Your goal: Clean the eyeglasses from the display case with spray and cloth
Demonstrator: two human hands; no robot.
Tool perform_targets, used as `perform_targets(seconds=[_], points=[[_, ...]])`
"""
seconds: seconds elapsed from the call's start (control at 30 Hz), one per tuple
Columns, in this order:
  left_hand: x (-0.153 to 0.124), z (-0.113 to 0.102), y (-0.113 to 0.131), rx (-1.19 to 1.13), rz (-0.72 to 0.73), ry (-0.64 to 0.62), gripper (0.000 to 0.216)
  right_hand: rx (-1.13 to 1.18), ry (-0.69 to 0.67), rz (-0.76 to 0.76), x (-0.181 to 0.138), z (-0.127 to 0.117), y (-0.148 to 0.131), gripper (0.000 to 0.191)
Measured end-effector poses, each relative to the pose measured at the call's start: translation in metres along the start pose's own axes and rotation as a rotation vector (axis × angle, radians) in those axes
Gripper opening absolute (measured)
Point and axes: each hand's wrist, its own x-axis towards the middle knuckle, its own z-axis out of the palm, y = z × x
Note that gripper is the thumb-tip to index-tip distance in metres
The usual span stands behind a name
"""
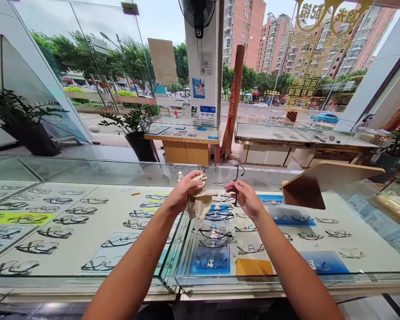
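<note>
My left hand is closed around a beige cleaning cloth, which hangs down in loose folds. A short way to its right, my right hand pinches a pair of dark-framed eyeglasses. The glasses are turned on their side, one round lens uppermost and a dark temple pointing down past my fingers. Cloth and glasses are apart, both held above the glass display case. Fingers cover part of the frame.
Rows of eyeglasses lie inside the case, some on blue trays. A small white bottle stands behind the cloth. To the right, a wood-edged mirror or board leans over the counter. Farther back are potted plants and another display counter.
</note>
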Motion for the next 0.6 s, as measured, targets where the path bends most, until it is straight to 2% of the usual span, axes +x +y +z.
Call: perform_targets(seconds=[0.13, 0.37, 0.6], points=[[0.007, -0.002, -0.004, -0.013, 0.032, 0.036, 0.048, -0.004, -0.006, 0.0, 0.0, 0.0, 0.001, 0.036], [0.015, -0.008, -0.01, -0.059, -0.009, 0.091, 0.055, 0.021, -0.008, 0.008, 0.0, 0.0, 0.001, 0.037], [0.008, -0.012, -0.001, -0.122, 0.034, 0.003, 0.056, 0.013, -0.032, 0.002, -0.001, 0.0, 0.002, 0.034]])
